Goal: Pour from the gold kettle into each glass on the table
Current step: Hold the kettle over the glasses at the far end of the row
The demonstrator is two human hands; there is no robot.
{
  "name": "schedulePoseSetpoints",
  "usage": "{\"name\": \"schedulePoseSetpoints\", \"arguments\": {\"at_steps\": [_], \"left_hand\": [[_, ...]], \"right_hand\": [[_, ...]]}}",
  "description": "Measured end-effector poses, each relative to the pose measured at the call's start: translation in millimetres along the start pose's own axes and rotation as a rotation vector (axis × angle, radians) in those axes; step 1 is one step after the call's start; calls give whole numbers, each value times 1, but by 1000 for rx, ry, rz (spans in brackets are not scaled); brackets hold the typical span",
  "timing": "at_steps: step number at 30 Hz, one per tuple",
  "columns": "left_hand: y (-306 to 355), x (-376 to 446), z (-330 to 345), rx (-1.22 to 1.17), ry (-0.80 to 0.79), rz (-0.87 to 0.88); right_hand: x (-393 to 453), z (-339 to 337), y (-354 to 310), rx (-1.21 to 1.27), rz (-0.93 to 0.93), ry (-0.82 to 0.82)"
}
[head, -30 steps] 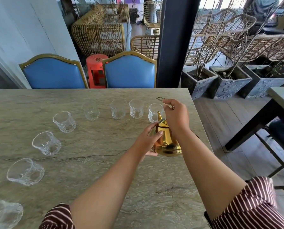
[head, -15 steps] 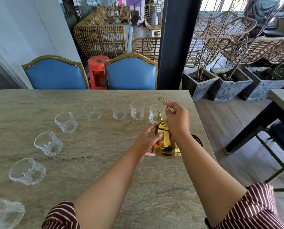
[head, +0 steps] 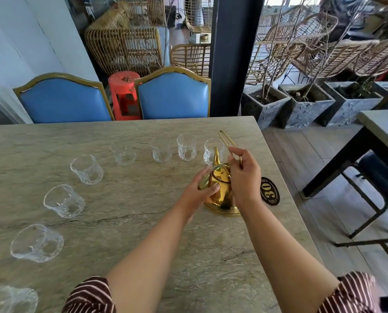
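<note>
The gold kettle (head: 221, 190) stands on the stone table (head: 120, 222) near its right edge, spout pointing away toward the rightmost glass (head: 210, 152). My right hand (head: 245, 175) pinches the thin wire handle (head: 225, 140) above the kettle. My left hand (head: 199, 190) rests against the kettle's left side, thumb on its body. Several clear empty glasses curve across the table, from one at the far right through a middle glass (head: 87, 169) to a near-left glass (head: 36, 242).
A black oval number plate (head: 270, 193) lies just right of the kettle. Two blue chairs (head: 172, 96) stand at the table's far edge. Stone planters (head: 306, 105) and another table (head: 382, 129) are on the right across a strip of floor.
The kettle has come down onto the table a little to the right. My right hand has shifted along the wire handle, which now sticks up more. The number plate has come into view.
</note>
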State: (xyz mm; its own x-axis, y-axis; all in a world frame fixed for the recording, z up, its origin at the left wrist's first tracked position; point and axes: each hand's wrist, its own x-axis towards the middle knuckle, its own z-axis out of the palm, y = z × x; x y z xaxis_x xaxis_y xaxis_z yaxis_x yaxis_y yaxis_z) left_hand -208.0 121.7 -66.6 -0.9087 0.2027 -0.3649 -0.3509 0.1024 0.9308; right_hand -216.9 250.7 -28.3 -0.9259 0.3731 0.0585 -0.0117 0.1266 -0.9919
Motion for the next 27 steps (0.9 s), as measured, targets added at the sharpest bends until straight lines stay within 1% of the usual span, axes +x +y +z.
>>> {"name": "schedulePoseSetpoints", "arguments": {"at_steps": [3, 8, 14, 17, 21, 27], "left_hand": [[-2, -2, -10, -50, 11, -13], [-5, -7, -33, -92, -15, -83], [2, -7, -71, -49, 9, -43], [6, -4, -88, -38, 18, -59], [14, 1, -103, -36, -11, -75], [24, 6, -111, -31, -45, -122]], "right_hand": [[-5, 9, -6, 4, -8, 12], [-9, 35, -15, -28, -29, -21], [-6, 73, -26, -34, -3, -21], [1, 91, -32, -92, -1, -30], [13, 111, -35, -170, 0, -12], [22, 121, -44, -267, 6, 16]]}}
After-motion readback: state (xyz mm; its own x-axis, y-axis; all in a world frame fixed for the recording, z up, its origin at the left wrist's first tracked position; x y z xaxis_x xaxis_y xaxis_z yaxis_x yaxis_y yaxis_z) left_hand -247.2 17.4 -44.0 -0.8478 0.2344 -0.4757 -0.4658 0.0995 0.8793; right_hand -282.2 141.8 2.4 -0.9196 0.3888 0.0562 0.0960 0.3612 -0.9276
